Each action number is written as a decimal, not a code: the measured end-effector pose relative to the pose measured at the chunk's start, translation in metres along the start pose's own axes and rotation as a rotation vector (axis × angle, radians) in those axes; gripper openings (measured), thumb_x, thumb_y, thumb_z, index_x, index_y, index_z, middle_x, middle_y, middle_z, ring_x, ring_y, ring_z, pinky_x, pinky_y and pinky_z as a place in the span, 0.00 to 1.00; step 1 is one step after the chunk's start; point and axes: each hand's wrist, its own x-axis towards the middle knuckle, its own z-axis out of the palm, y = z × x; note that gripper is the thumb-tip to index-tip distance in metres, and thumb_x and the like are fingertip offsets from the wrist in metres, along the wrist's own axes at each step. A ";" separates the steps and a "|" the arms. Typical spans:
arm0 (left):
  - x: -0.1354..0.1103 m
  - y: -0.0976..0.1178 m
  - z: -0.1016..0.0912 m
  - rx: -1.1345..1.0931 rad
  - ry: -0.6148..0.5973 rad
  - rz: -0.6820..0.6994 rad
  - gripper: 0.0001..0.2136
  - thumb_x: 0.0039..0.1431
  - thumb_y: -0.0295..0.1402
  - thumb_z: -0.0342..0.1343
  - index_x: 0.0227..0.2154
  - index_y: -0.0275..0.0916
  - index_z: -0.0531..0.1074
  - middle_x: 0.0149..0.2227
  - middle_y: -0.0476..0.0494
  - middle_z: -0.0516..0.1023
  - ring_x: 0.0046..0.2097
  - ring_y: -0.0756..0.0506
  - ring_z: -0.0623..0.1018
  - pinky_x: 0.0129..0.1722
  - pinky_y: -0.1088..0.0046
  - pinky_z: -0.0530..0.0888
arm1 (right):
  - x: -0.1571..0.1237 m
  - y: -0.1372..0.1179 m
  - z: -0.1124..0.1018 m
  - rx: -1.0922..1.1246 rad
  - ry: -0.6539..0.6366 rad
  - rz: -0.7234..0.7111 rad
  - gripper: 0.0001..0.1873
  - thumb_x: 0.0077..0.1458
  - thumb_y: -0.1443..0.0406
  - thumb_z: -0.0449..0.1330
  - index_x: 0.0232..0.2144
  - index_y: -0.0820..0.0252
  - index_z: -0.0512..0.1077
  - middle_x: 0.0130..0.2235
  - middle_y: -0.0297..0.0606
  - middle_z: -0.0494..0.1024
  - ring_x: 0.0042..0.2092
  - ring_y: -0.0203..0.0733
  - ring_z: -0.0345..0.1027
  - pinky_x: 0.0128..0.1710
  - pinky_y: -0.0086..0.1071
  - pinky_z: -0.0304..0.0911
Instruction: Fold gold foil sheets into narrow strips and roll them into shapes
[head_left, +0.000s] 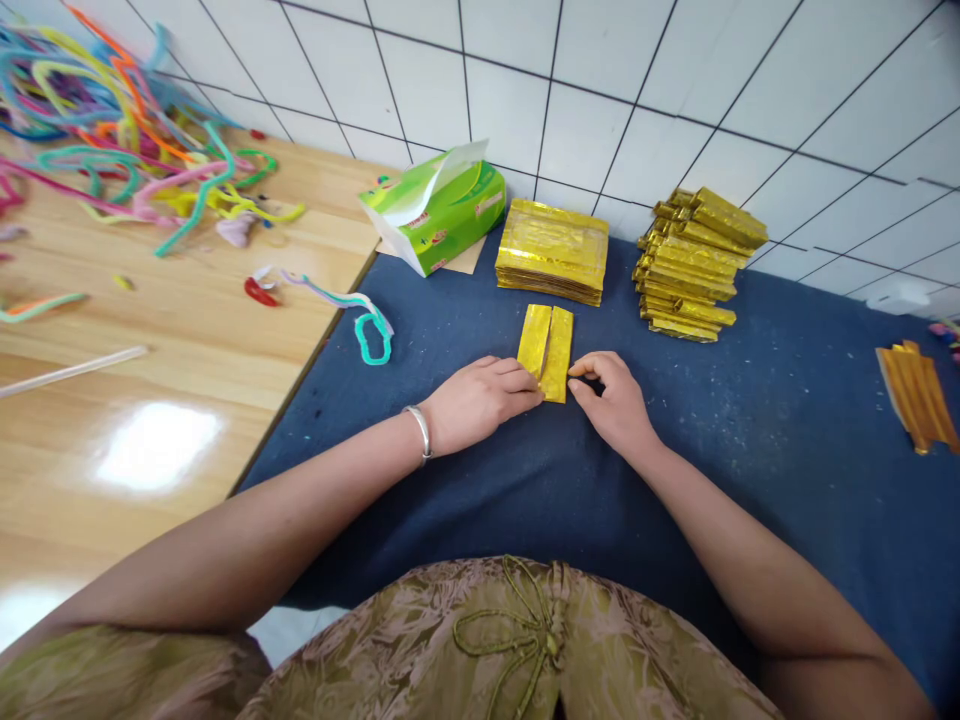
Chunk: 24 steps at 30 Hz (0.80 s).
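Note:
A sheet of gold foil paper (556, 365) lies on the dark blue cloth, its two long sides folded in so that they nearly meet along the middle. My left hand (484, 400) is closed at its lower left edge, fingertips pressed on the foil. On the opposite edge, the thumb and forefinger of my right hand (611, 400) are pinched together at the paper's side. Just behind it sits a neat stack of flat gold foil paper (553, 245). To the right of that stack is a pile of folded gold paper strips (697, 265).
A green tissue pack (457, 215) stands against the tiled wall. Tangled pipe cleaners (112, 110) cover the wooden table's far left. A teal pipe-cleaner loop (373, 340) lies on the cloth's left side. More folded gold paper (919, 395) rests at the far right.

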 end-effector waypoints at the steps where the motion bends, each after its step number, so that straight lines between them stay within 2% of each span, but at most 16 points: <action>1: 0.000 0.000 0.000 0.001 -0.002 0.002 0.13 0.64 0.30 0.47 0.50 0.42 0.70 0.47 0.44 0.74 0.49 0.45 0.70 0.46 0.67 0.66 | 0.000 -0.001 0.000 -0.001 0.004 -0.006 0.04 0.52 0.68 0.56 0.31 0.55 0.69 0.36 0.35 0.72 0.39 0.41 0.64 0.42 0.38 0.61; 3: 0.000 -0.001 0.000 0.001 -0.005 0.007 0.13 0.64 0.30 0.47 0.50 0.41 0.70 0.47 0.45 0.74 0.49 0.45 0.70 0.46 0.67 0.66 | 0.000 -0.003 0.001 -0.025 0.010 -0.017 0.01 0.53 0.65 0.56 0.31 0.55 0.68 0.35 0.36 0.72 0.39 0.41 0.64 0.43 0.38 0.60; 5: 0.000 -0.001 0.001 0.002 -0.007 0.010 0.14 0.64 0.29 0.47 0.50 0.41 0.70 0.47 0.45 0.74 0.49 0.45 0.70 0.46 0.67 0.65 | 0.000 -0.003 0.003 -0.073 0.015 -0.015 0.04 0.51 0.64 0.59 0.31 0.55 0.68 0.36 0.36 0.71 0.40 0.43 0.64 0.43 0.39 0.60; 8: 0.000 -0.001 0.001 0.002 -0.002 0.013 0.14 0.64 0.29 0.47 0.51 0.42 0.69 0.47 0.44 0.74 0.49 0.46 0.70 0.46 0.68 0.65 | 0.000 -0.002 0.005 -0.135 0.004 -0.005 0.06 0.49 0.65 0.60 0.32 0.55 0.68 0.38 0.38 0.71 0.42 0.45 0.63 0.44 0.40 0.59; 16: 0.001 0.000 0.001 -0.005 0.013 0.014 0.15 0.63 0.28 0.48 0.51 0.43 0.69 0.47 0.44 0.75 0.49 0.46 0.70 0.45 0.69 0.64 | 0.001 0.000 0.003 -0.143 -0.039 -0.014 0.03 0.50 0.68 0.57 0.30 0.55 0.70 0.38 0.38 0.72 0.43 0.45 0.64 0.46 0.41 0.59; 24: 0.002 0.002 0.001 0.012 0.004 0.007 0.15 0.63 0.28 0.48 0.51 0.43 0.69 0.47 0.45 0.75 0.48 0.46 0.70 0.45 0.69 0.64 | 0.003 0.003 0.008 -0.146 -0.001 0.005 0.04 0.48 0.69 0.57 0.28 0.55 0.69 0.37 0.37 0.71 0.41 0.44 0.64 0.43 0.40 0.60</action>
